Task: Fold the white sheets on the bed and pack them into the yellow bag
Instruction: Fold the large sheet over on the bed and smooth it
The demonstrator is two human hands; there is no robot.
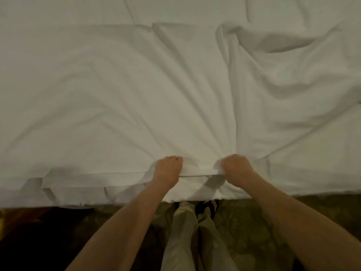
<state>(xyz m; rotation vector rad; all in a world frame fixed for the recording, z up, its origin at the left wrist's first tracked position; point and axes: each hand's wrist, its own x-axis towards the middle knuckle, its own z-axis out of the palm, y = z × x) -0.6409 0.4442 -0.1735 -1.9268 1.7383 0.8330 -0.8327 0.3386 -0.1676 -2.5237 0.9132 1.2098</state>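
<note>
White sheet (121, 90): soft, limp, light cloth, creasing readily; best taken along its near hem. Spread rumpled over the bed, stretching away from both hands. Left hand (168, 169): fingers curled, gripping the hem. Right hand (235, 168): just beside it, clenched on the same edge.

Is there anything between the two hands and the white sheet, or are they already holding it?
Nothing visible stands between them. The left hand and the right hand both grip the near edge of the sheet, close together, with creases fanning out from them. The yellow bag cannot be made out, so the way to it cannot be judged.
</note>
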